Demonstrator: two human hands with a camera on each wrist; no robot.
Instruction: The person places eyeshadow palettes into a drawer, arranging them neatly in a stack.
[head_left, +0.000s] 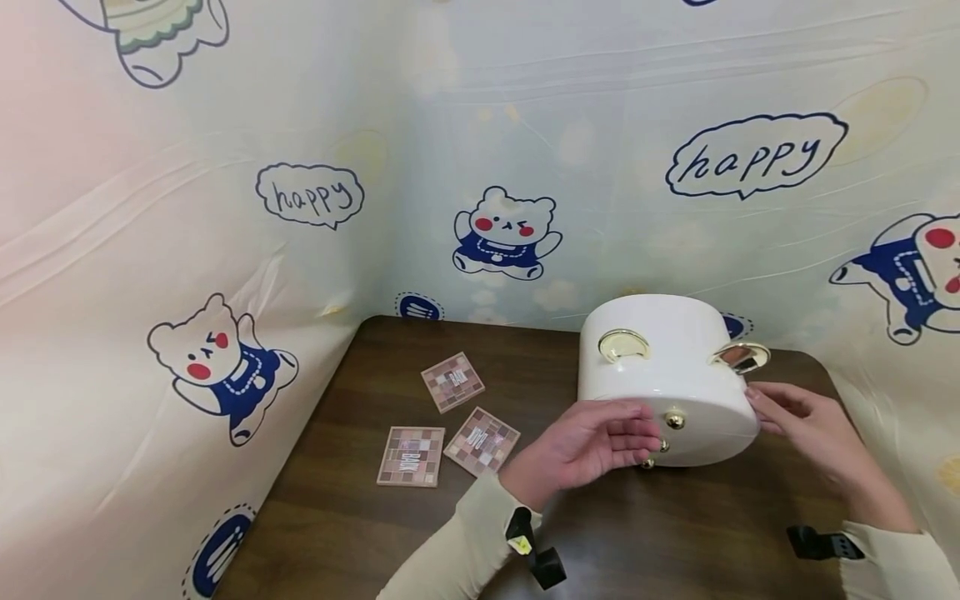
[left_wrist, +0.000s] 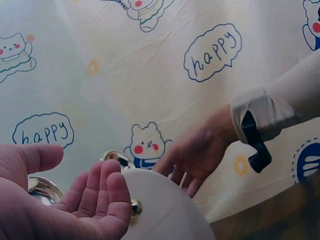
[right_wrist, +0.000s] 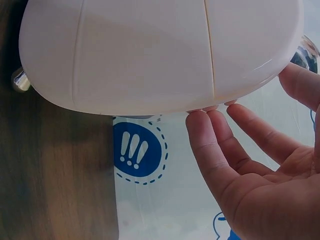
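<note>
A glossy white rounded box [head_left: 660, 379] with gold ear-shaped pieces [head_left: 624, 345] on top stands at the back right of the table. Gold knobs [head_left: 675, 419] sit on its front. In the head view my left hand [head_left: 588, 442] is in front of the box, palm turned inward and fingers loosely bent, holding nothing. The left wrist view shows its fingers [left_wrist: 118, 195] near a front knob. My right hand [head_left: 813, 429] touches the box's right side. Seen from the right wrist, its fingertips [right_wrist: 199, 120] meet the white wall near a seam, with the thumb spread apart.
Three square checkered palettes, an upper one [head_left: 453, 382], a middle one [head_left: 482, 442] and a left one [head_left: 410, 456], lie left of the box on the dark wooden table [head_left: 337, 533]. A printed cloth [head_left: 592, 167] with cartoon bears hangs behind and at the sides.
</note>
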